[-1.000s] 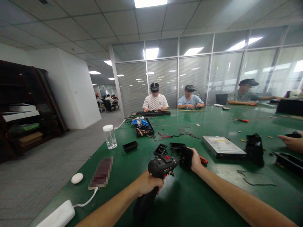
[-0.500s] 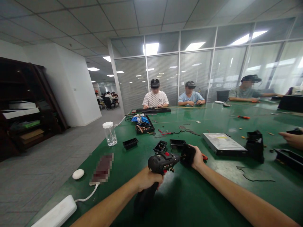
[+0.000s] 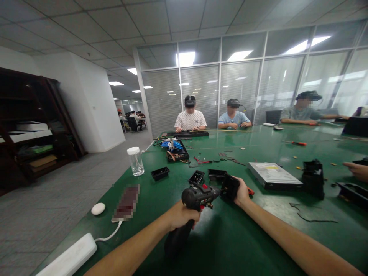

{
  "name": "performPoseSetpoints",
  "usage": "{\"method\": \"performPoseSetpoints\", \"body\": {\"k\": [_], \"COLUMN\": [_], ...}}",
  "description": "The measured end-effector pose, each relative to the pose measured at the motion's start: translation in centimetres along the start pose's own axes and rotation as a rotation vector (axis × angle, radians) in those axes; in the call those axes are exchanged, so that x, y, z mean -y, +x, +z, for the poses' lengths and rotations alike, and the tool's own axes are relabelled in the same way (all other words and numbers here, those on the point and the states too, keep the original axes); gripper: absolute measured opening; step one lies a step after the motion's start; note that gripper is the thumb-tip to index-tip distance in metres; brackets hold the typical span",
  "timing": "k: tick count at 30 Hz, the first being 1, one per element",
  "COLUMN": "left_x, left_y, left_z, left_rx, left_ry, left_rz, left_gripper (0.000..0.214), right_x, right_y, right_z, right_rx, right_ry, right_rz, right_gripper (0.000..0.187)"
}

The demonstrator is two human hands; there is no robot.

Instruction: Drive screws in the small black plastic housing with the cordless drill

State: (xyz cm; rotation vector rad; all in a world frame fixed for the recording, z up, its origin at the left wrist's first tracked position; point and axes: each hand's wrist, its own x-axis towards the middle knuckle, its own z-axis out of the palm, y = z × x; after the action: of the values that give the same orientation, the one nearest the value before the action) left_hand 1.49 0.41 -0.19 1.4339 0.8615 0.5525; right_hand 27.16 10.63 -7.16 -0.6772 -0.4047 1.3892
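My left hand (image 3: 182,215) is wrapped round the grip of a black cordless drill (image 3: 198,197) with red marks. The drill lies level and points right, its tip at a black plastic housing (image 3: 230,188). That housing is gripped by my right hand (image 3: 242,191), tilted up with its open side facing the drill. Whether the bit touches a screw inside is too small to tell. Just beyond stand similar black housings: one (image 3: 196,177) with small parts in it, another (image 3: 217,174) beside it, and a third (image 3: 160,173) further left. Orange-red handles (image 3: 251,191) show behind my right hand.
On the green table (image 3: 230,245) lie a silver disc drive (image 3: 274,174), a black part (image 3: 312,179), a clear jar (image 3: 135,163), a phone (image 3: 126,203), a white power strip (image 3: 70,257) and a box of cables (image 3: 175,149). Co-workers sit opposite; another person's hand (image 3: 356,170) is at right.
The view has shifted slightly, so everything sits a little further right. The drill and housing stay together in my hands, with hardly any other movement.
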Motion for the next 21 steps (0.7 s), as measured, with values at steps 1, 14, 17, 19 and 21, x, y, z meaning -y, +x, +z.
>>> {"method": "performPoseSetpoints", "body": {"k": [1, 14, 17, 19, 21], "left_x": [0.0, -0.06, -0.09, -0.21, -0.32], "left_y": [0.01, -0.09, -0.05, -0.08, -0.14], "left_z": [-0.03, 0.14, 0.03, 0.0, 0.01], "left_rx": [0.004, 0.002, 0.008, 0.012, 0.01], "left_ry": [-0.002, -0.026, -0.023, -0.019, -0.011], "left_rz": [-0.004, 0.025, 0.019, 0.01, 0.014], "left_gripper": [0.014, 0.016, 0.015, 0.014, 0.012], "right_x": [-0.01, 0.12, 0.16, 0.16, 0.15], "right_y": [0.01, -0.24, -0.28, -0.28, -0.25], "right_z": [0.0, 0.11, 0.15, 0.16, 0.13], "right_rx": [0.004, -0.013, -0.019, -0.025, -0.024], "right_ry": [0.002, -0.004, -0.007, -0.012, -0.01], "right_rz": [0.003, -0.001, 0.007, 0.008, 0.0], "right_gripper": [0.014, 0.015, 0.015, 0.015, 0.015]}}
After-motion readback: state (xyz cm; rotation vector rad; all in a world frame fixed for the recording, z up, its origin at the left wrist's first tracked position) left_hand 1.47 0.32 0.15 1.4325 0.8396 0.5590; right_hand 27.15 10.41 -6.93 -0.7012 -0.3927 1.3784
